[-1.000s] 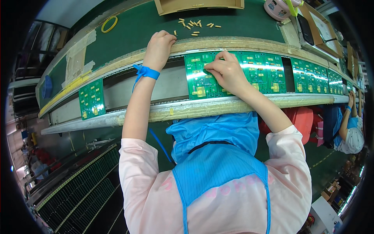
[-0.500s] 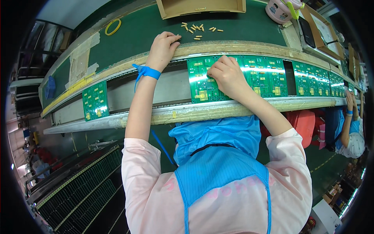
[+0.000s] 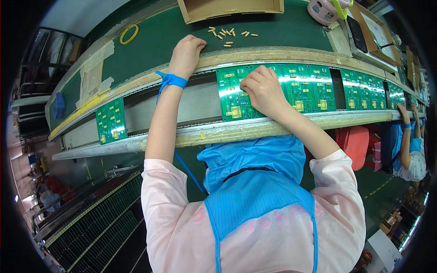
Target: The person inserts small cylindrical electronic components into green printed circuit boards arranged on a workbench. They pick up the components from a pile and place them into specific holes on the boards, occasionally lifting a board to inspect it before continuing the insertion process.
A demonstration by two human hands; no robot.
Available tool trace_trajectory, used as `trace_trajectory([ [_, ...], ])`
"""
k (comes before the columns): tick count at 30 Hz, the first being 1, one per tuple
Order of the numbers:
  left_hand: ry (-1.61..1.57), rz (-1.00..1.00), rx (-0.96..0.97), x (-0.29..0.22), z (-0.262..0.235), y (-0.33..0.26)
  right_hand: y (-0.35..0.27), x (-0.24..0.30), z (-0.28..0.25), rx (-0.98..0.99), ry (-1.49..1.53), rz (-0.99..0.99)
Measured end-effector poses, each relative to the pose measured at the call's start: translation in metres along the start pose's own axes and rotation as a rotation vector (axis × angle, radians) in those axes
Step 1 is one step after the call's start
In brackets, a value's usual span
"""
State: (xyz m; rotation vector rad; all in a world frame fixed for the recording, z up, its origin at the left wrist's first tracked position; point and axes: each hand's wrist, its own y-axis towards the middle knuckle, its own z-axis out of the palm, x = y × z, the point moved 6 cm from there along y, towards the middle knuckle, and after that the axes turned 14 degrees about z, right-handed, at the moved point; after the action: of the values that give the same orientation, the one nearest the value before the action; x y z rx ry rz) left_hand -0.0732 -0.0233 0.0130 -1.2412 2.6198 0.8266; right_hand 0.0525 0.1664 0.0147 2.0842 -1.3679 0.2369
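My left hand [image 3: 186, 55], a blue strap [image 3: 172, 81] round its wrist, rests at the front of the green work surface [image 3: 150, 48]. Its thumb and fingers are pinched together; whatever lies between them is too small to make out. Loose tan cylindrical components with wire leads [image 3: 223, 33] lie in a scatter just beyond it. Over the left part of a green circuit board [image 3: 232, 98] is my right hand [image 3: 264, 91], fingers bent down and closed at the board's face. The palm hides what those fingertips hold. Yellow and tan parts sit on the board.
Boards lie in a rail track: one circuit board [image 3: 110, 122] at left, several more [image 3: 364, 93] rightward. Behind are a cardboard tray [image 3: 232, 17], a yellow ring [image 3: 129, 34] and a pink container [image 3: 322, 12]. A co-worker's hand [image 3: 403, 113] reaches the track at far right.
Both my hands stay in nearly the same places, with the view shifted slightly. The co-worker's hands at far right have moved apart, one reaching closer along the track.
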Motion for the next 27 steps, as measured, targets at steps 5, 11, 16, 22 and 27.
trace_trajectory([
  [5,0.026,-0.150,-0.103,0.003,0.003,-0.002,0.001,-0.001,0.000,0.008,0.020,-0.011],
  [11,0.158,-0.058,-0.054,-0.009,0.007,0.004,0.001,0.002,0.000,-0.006,-0.035,-0.010],
  [16,0.003,0.124,-0.110,-0.041,-0.003,-0.002,0.002,0.001,-0.002,-0.001,-0.010,-0.002],
  [22,-0.449,-0.067,0.011,-0.069,0.008,-0.042,-0.001,0.002,-0.002,-0.011,0.036,0.011],
  [27,-0.435,-0.072,-0.009,-0.068,0.012,-0.054,-0.001,0.001,-0.002,-0.010,0.039,0.025],
])
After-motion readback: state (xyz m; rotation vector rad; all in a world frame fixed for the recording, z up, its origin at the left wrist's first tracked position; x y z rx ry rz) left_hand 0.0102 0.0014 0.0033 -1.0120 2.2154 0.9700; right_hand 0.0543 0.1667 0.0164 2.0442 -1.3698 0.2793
